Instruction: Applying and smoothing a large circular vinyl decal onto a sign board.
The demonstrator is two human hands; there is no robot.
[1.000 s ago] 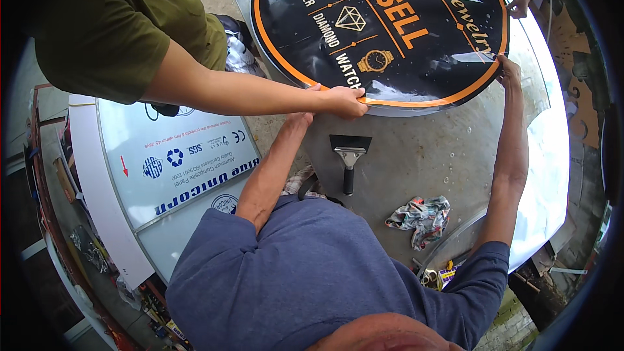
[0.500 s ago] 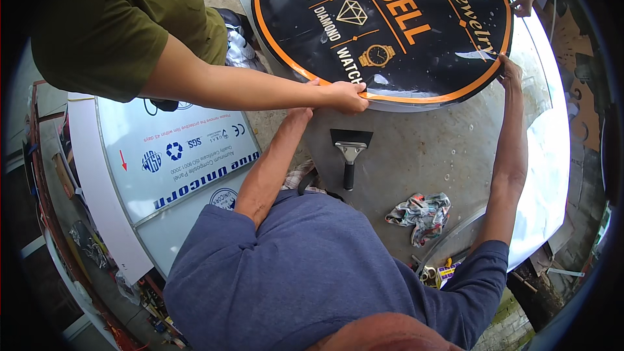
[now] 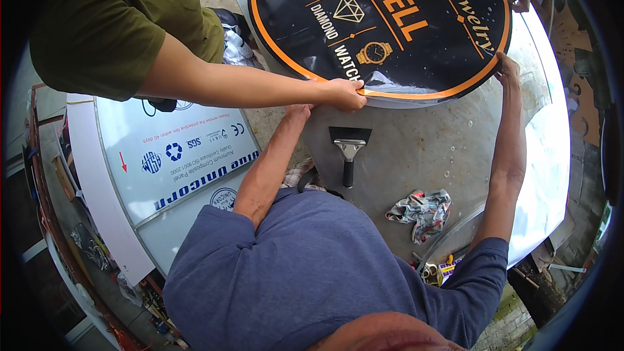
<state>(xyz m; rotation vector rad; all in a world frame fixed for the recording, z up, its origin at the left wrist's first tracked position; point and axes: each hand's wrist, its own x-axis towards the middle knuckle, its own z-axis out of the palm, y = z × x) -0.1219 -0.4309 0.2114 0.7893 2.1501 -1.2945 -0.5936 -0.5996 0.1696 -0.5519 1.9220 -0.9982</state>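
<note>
A large round sign with a glossy black face, orange border, orange and white lettering, and drawings of a diamond and a watch fills the upper middle. My right hand is closed on its right rim near the bottom. My left hand reaches the lower left rim; a co-worker's forearm crosses over it and hides most of its fingers. That co-worker's hand, from an olive sleeve, grips the bottom rim. Another person's hand, with a dark wristband, touches the right rim higher up.
On the grey metal tabletop lie a black-bladed squeegee and a crumpled patterned rag. Scissors lie by the table's near edge. White panels with blue print stand at left. A glossy white sheet covers the right side.
The round sign has shifted slightly left and away from me, with the hands moving along. A bright reflection near its bottom rim has grown. The squeegee and rag have stayed put.
</note>
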